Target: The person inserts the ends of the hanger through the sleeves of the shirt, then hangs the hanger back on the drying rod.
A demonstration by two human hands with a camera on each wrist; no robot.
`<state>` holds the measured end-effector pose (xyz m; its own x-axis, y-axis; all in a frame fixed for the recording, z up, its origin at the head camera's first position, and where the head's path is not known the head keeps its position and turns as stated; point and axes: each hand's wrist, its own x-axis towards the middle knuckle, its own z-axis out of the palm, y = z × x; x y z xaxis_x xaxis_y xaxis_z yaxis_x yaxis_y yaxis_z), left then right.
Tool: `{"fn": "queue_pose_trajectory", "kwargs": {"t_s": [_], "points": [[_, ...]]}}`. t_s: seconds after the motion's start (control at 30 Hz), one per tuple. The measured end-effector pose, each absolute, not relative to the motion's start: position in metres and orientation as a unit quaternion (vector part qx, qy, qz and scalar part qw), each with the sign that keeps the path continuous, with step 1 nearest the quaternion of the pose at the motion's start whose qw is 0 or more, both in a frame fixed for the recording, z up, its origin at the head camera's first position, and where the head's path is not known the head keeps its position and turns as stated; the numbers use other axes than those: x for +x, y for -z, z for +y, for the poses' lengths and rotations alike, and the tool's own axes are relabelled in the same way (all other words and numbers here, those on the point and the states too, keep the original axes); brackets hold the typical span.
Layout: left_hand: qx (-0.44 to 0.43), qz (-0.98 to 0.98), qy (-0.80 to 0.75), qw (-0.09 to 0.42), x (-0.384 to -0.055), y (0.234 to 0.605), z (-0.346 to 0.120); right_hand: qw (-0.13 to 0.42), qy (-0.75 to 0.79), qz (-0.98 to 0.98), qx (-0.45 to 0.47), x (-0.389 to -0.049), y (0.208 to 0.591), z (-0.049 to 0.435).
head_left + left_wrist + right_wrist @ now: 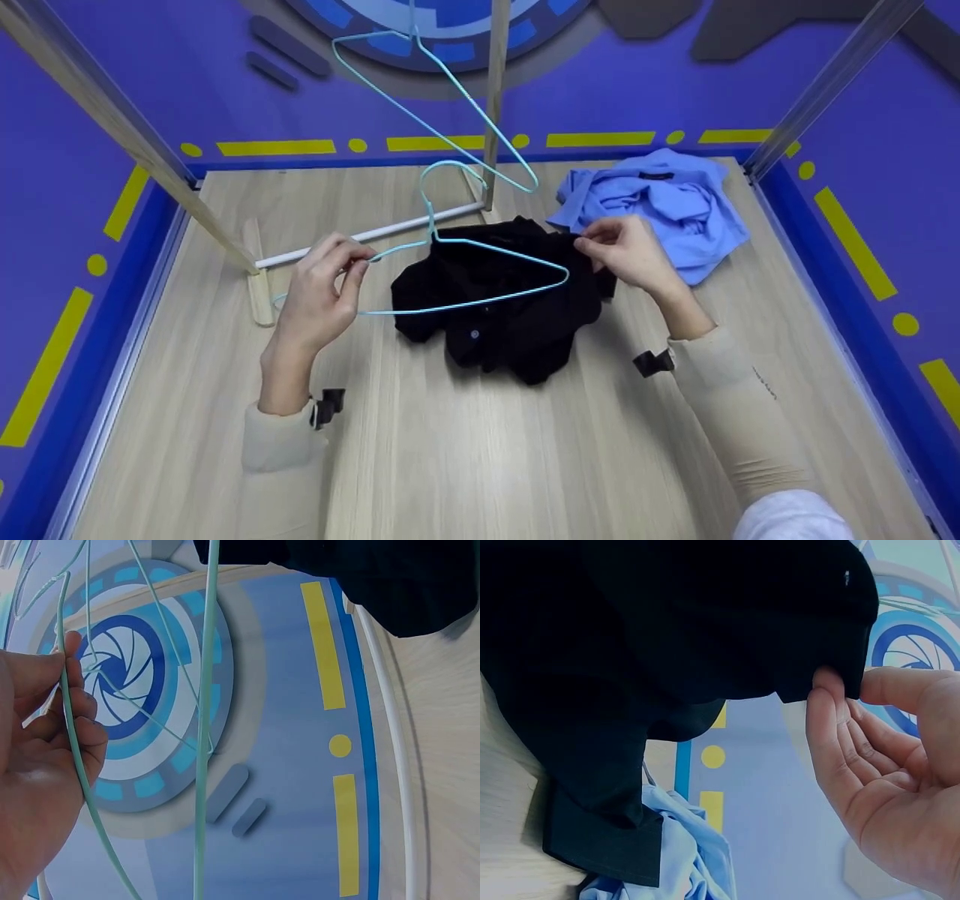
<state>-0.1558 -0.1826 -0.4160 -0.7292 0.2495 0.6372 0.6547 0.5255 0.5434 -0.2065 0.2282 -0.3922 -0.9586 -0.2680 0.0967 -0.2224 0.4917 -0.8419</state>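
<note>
My left hand (319,292) pinches the left arm of a light-blue wire hanger (517,256) between thumb and fingers. Its hook points up and away, and its right arm and lower bar overlap a black shirt (510,330) in the head view. With thumb and fingertips, my right hand (630,251) pinches the edge of that shirt at its upper right. The shirt is bunched, and a small button shows on its front. In the right wrist view the black cloth (705,622) hangs from the pinched corner (851,686), a lower flap drooping beside blue cloth.
A crumpled blue shirt (705,225) lies at the back right of the wooden table (480,465). A second wire hanger (480,114) hangs at the back. The rack's wooden posts (496,97) and white lower bar (405,226) stand behind the left hand. Blue-purple walls enclose the table.
</note>
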Motion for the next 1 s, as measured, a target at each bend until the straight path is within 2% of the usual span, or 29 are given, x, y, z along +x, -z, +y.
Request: {"fn": "queue_pose_trajectory", "kwargs": {"t_s": [0.5,1.0], "points": [[-0.243,-0.842,0.386,0.287,-0.151,0.411,-0.179,0.026,0.496,0.859,-0.128,-0.204,0.389,0.228],[-0.257,-0.838,0.389,0.284,-0.155,0.42,-0.164,0.033,0.502,0.855,-0.123,-0.203,0.389,0.225]]}}
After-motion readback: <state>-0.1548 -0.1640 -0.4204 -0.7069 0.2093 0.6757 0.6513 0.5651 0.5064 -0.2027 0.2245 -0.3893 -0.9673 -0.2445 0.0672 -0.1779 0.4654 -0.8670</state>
